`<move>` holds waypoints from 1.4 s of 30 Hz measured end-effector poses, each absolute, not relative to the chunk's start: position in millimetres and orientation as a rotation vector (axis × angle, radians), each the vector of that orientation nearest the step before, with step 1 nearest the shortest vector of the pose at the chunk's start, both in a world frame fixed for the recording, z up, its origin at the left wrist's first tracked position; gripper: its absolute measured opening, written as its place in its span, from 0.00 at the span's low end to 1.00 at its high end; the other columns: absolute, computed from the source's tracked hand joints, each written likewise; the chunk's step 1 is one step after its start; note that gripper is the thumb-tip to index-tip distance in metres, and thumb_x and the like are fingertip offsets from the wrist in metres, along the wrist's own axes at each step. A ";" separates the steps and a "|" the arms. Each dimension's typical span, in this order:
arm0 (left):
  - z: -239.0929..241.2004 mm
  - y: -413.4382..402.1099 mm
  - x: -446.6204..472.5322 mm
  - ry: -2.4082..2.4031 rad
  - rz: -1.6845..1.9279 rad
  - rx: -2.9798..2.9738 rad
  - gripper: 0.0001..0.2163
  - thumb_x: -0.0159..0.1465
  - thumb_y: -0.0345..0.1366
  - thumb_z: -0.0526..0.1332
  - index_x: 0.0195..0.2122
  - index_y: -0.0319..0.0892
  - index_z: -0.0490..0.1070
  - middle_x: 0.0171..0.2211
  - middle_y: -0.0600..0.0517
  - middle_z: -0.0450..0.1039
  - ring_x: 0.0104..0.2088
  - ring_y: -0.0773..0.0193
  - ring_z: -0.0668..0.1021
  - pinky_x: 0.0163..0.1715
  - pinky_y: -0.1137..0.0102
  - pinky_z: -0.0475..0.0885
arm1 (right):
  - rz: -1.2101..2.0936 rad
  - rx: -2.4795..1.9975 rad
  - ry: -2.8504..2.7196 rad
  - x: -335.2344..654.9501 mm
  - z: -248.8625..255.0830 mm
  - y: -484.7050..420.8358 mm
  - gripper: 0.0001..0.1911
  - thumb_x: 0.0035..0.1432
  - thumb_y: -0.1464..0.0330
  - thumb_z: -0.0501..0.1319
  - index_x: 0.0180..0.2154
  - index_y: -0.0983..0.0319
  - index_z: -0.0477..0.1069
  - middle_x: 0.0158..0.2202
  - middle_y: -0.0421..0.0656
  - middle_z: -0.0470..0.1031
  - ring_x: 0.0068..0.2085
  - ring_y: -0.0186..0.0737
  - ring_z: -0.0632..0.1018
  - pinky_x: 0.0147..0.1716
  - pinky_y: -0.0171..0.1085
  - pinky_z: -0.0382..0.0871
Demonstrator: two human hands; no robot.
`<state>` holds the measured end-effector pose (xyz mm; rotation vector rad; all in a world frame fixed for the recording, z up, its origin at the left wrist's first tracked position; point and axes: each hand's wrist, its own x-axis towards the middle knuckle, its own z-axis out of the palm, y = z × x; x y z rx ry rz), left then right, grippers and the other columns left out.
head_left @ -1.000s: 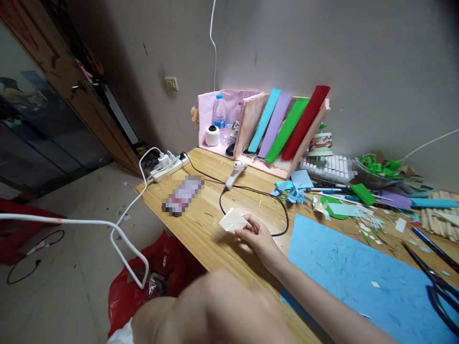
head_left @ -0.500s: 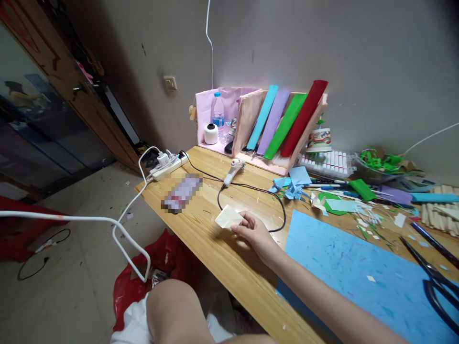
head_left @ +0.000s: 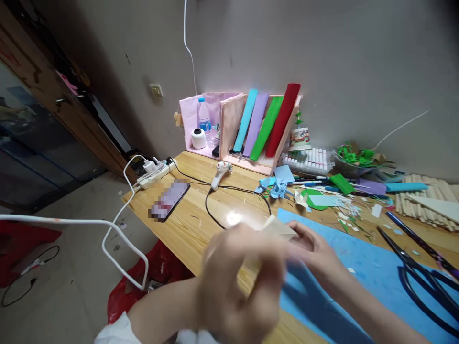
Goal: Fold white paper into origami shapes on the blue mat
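A small folded piece of cream paper point(head_left: 277, 226) is pinched in the fingers of my right hand point(head_left: 315, 251), above the near-left edge of the blue sheet point(head_left: 322, 277). Closer to the camera, my left hand point(head_left: 244, 282) is smeared by motion, its fingers bent and partly covering the paper. Whether it touches the paper, I cannot tell. A white glue gun point(head_left: 219, 175) with a black cord lies on the wooden table beyond the hands. Black-handled scissors point(head_left: 412, 265) rest over the right side of the blue sheet.
A phone point(head_left: 169, 200) lies near the left table edge by a white power strip point(head_left: 156, 174). Crepe paper rolls point(head_left: 265, 128) lean in a pink stand at the back. Paper scraps, markers point(head_left: 310, 158) and wooden sticks point(head_left: 423, 200) spread along the right. A white cable tube point(head_left: 122, 234) crosses lower left.
My left hand has come into view from below, up to the paper. My right hand has moved right with the cream paper. The view has turned slightly right.
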<state>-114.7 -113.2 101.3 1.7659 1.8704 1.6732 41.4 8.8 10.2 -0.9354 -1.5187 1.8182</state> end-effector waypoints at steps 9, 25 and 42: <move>17.7 12.1 -65.2 1.438 0.718 1.637 0.29 0.44 0.54 0.64 0.42 0.40 0.66 0.38 0.47 0.72 0.35 0.58 0.74 0.30 0.68 0.69 | 1.581 -1.132 -1.363 107.2 -31.4 27.3 0.21 0.36 0.63 0.70 0.32 0.61 0.64 0.25 0.39 0.69 0.25 0.35 0.69 0.23 0.32 0.66; -10.0 14.3 -59.9 1.376 0.710 1.845 0.12 0.61 0.39 0.53 0.29 0.37 0.70 0.25 0.53 0.70 0.28 0.67 0.70 0.26 0.75 0.61 | 1.354 -1.160 -1.723 108.0 -35.8 22.6 0.09 0.53 0.62 0.59 0.32 0.62 0.65 0.27 0.40 0.67 0.28 0.35 0.69 0.27 0.32 0.64; -11.4 16.8 -64.5 1.377 0.622 1.968 0.08 0.59 0.35 0.54 0.27 0.38 0.68 0.23 0.52 0.70 0.24 0.68 0.70 0.22 0.76 0.59 | 1.476 -1.144 -1.652 110.1 -34.8 24.7 0.12 0.54 0.60 0.57 0.29 0.63 0.65 0.26 0.42 0.71 0.26 0.35 0.72 0.27 0.33 0.66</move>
